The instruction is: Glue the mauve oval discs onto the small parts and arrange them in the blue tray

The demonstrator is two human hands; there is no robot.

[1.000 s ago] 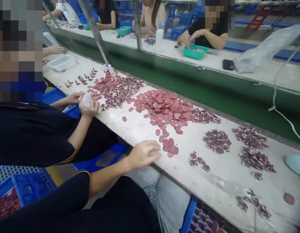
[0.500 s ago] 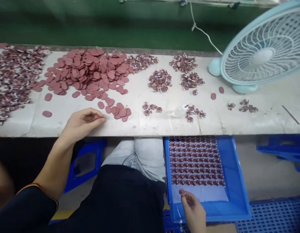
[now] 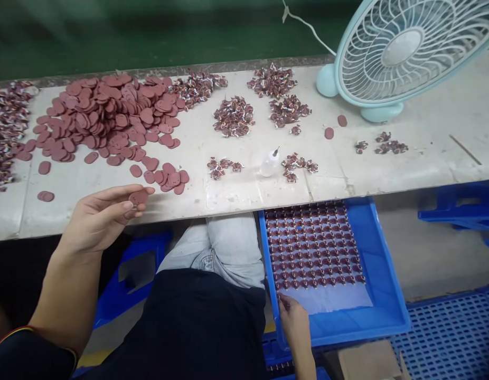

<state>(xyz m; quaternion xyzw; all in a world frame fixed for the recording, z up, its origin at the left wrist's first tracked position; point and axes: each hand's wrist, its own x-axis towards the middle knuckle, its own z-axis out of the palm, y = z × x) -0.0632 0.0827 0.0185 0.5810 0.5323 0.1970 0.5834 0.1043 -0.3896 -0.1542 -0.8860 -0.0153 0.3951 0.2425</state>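
Note:
Between the thumb and fingers of my left hand (image 3: 110,214) is a reddish-brown oval disc (image 3: 139,197), held over the table's front edge. Just beyond it lies a small group of the same discs (image 3: 171,178), with a large pile of discs (image 3: 110,113) behind. My right hand (image 3: 294,319) is inside the blue tray (image 3: 387,285) at its near left, fingers pinched on a small brown figure-like piece, mostly hidden by the fingertips. Rows of such brown pieces (image 3: 313,248) stand on a white sheet (image 3: 331,300) in the tray.
Heaps of small brown-and-white parts (image 3: 233,116) lie on the table (image 3: 244,195). A clear bottle with a dark needle tip (image 3: 270,162) stands among them. A light-blue fan (image 3: 403,47) occupies the back right. A cardboard box (image 3: 369,361) sits on the floor beside the tray.
My left hand has picked up an oval disc and lifted it off the table. My right hand has brought its small piece to the left end of the nearest row. The view has shifted.

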